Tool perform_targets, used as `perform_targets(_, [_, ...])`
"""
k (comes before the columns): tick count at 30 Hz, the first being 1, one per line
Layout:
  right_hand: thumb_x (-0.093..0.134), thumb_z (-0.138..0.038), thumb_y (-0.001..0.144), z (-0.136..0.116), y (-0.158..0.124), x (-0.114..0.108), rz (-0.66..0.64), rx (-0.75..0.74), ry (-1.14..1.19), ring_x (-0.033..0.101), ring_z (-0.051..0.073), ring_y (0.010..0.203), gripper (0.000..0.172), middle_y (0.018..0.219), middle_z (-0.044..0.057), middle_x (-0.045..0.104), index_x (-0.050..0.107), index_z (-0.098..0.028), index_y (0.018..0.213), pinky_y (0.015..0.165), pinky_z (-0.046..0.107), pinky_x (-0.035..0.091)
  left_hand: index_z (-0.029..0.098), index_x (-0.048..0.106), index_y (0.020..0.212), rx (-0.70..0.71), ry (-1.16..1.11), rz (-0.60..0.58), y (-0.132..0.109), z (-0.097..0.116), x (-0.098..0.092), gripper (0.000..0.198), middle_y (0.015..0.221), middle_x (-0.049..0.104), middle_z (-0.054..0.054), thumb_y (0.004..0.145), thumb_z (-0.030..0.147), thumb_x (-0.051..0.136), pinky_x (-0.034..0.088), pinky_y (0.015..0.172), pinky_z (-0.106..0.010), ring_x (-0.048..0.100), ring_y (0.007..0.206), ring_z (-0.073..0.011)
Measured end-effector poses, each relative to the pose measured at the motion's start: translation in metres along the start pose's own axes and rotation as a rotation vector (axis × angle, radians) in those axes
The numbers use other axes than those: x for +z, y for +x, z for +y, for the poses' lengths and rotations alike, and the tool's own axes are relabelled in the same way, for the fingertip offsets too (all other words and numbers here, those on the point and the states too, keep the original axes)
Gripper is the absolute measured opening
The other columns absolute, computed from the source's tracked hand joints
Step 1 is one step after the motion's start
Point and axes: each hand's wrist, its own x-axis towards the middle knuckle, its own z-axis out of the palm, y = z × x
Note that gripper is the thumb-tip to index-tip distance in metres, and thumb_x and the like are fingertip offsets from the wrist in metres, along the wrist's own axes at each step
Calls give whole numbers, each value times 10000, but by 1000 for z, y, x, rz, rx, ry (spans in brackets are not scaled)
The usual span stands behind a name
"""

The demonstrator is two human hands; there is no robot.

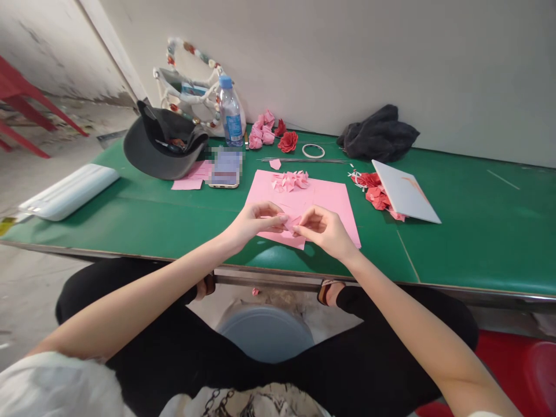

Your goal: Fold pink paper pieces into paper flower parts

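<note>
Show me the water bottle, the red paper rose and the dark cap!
Water bottle [233,128], head view, blue label.
Red paper rose [288,142], head view, centre petals.
Dark cap [145,156], head view, brim.

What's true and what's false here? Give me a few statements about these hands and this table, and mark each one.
The left hand and right hand both pinch a small pink paper piece. True.
The phone lies on the pink sheet. False: it lies on the table, left of the sheet.
The bottle stands beside the cloth. False: it stands beside the cap.
A red paper rose sits beyond the sheet. True.
</note>
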Motion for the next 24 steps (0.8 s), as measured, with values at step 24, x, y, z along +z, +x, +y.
perform_targets(24, [784,-419,677,10,0,5,131,73,100,699,180,689,449,755,21,713,640,-173,1024,718,335,583,117,623,827,9,17,-97,1,-26,10,326,793,700,-57,798,433,694,572,709,-293,672,697,-136])
